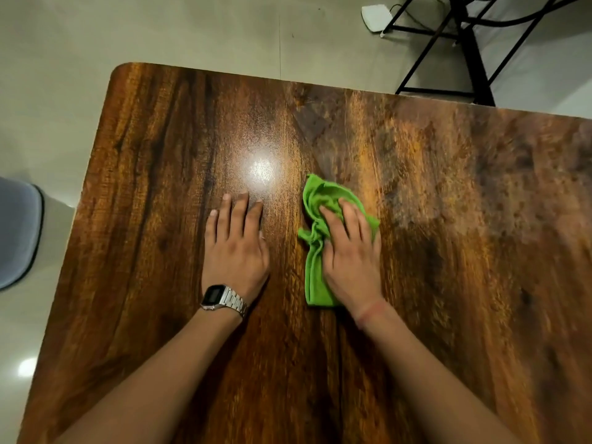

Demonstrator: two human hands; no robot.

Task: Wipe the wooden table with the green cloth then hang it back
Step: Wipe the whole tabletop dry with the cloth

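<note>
Head view: pale floor fills the upper frame, with a black metal frame and a white device at upper right and a grey seat at the left edge. Wooden table fills the rest, with a lamp glare spot just above the left hand. Left hand lies flat, fingers together, bare on the wood, holding nothing; watch on its wrist. Right hand presses palm-down on the green cloth, fingers slightly spread over bunched folds, at frame centre. A hazy streaked patch shows to the upper right of the cloth. Risks, as judgement: the bunched cloth gives little contact area, so strokes could leave streaks or missed strips; the left and lower regions may go unwiped; a fold could slip from under the palm. Hanging place not in view.
</note>
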